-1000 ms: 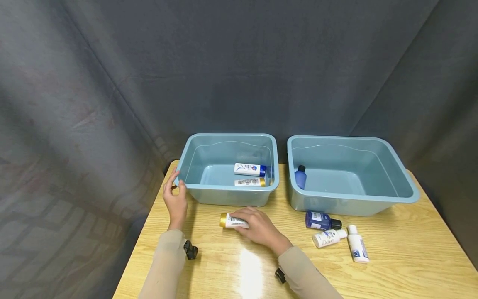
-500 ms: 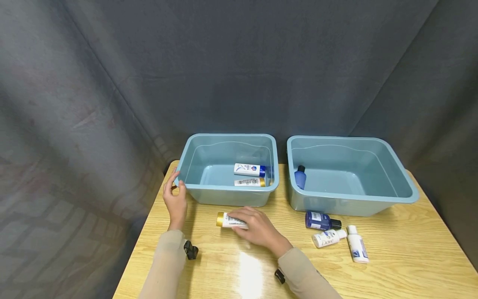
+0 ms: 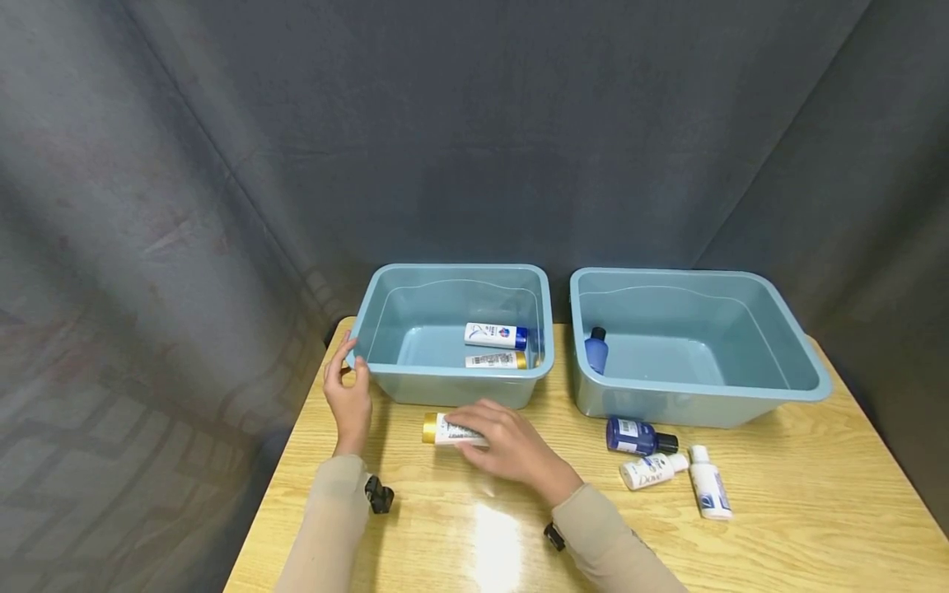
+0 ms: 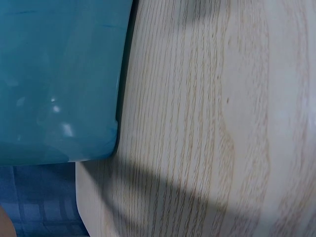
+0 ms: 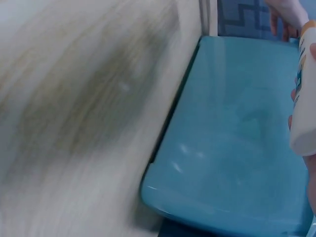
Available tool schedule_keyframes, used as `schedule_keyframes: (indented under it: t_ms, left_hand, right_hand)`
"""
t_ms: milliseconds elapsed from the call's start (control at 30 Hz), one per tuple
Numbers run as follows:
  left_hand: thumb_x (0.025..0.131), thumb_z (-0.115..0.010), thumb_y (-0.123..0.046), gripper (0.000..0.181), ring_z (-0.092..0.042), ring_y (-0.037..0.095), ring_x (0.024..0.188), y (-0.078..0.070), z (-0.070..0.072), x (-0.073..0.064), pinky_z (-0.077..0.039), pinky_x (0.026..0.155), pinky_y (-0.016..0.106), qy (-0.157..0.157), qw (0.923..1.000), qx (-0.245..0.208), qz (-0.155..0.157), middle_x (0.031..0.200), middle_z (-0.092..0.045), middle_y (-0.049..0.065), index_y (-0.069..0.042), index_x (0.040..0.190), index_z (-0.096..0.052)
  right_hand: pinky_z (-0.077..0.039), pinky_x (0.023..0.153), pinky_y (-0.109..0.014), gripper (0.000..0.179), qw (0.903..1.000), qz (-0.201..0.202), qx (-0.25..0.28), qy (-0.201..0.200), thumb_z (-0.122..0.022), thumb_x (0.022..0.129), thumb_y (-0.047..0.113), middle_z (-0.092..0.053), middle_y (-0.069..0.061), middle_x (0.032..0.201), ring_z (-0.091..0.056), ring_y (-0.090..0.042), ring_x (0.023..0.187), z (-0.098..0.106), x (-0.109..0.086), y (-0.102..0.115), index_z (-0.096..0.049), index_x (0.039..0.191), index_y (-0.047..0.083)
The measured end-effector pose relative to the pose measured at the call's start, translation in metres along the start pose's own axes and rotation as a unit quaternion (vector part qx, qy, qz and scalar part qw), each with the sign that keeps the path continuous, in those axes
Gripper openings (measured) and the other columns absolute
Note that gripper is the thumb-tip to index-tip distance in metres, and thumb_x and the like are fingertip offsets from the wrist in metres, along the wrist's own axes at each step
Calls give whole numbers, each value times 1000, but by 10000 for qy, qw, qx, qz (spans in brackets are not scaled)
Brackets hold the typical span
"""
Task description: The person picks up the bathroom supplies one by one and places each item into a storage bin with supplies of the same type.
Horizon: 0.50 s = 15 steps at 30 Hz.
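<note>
My right hand grips a white bottle with a gold cap, held on its side in front of the left bin, cap pointing left. In the right wrist view the white bottle shows at the right edge with fingertips behind it. My left hand holds the front left corner of the left blue plastic bin by its rim, thumb and fingers parted around it. Inside that bin lie a white tube with a blue cap and another white bottle with a gold cap.
A second blue bin stands to the right, with a blue black-capped bottle inside. In front of it lie a dark blue bottle, a white Dove bottle and another white bottle on the wooden table.
My right hand has shifted a little left and then slightly up toward the left bin, carrying the gold-capped bottle. The left hand has stayed at the bin's corner.
</note>
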<state>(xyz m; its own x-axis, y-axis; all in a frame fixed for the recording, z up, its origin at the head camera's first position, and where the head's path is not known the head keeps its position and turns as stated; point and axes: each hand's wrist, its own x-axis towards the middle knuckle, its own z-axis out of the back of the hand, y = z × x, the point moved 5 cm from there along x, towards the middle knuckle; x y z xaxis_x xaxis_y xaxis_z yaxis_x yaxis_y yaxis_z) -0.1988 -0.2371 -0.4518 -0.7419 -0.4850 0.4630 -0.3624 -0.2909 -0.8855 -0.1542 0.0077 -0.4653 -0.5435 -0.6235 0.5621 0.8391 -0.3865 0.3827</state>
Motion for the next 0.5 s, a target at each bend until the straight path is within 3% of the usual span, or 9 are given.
schedule_keyframes:
  t_ms: [233,500]
  left_hand:
    - [96,-53,3,31,-50,26,123,-1,0,0,-36,90,34,-24,10000,16,-62,141,-55,15,9,124,-62]
    - [96,-53,3,31,-48,28,124,0,0,1,-35,92,49,48,10000,-61,-17,142,-54,15,9,125,-62]
  right_hand:
    - [-48,98,-29,43,9998,155,-66,51,-76,86,18,-68,-2,123,-62,-15,110,11,10,6,-66,127,10]
    - [-50,95,-26,42,9992,373,-92,-82,-75,85,16,-68,-4,121,-63,-16,108,23,20,11,-67,125,8]
